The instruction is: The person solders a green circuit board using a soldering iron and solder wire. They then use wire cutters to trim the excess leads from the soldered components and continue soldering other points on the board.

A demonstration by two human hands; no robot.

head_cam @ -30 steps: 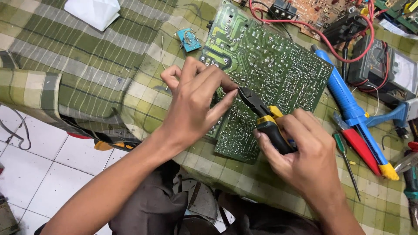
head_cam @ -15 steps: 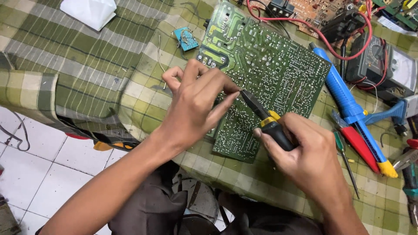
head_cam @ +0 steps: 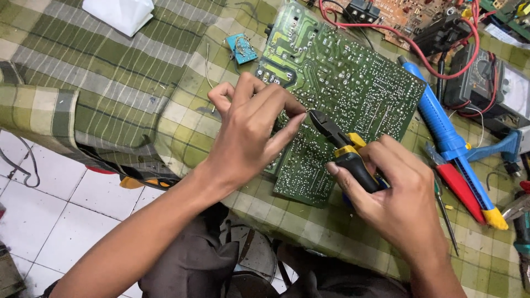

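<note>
Green circuit board (head_cam: 353,94) under left hand (head_cam: 251,132), pliers (head_cam: 345,149) in right hand (head_cam: 397,204) grip

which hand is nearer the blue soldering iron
Right. The right hand grips the cutters just beside the blue soldering iron; the left hand rests on the green circuit board, farther off.

Two hands working on a green circuit board (head_cam: 342,94)

The left hand (head_cam: 251,138) is pressing the board's near edge on the cloth-covered bench (head_cam: 110,94) while the right hand (head_cam: 400,204) is gripping yellow-and-black cutters (head_cam: 342,146), tips touching solder side.
</note>
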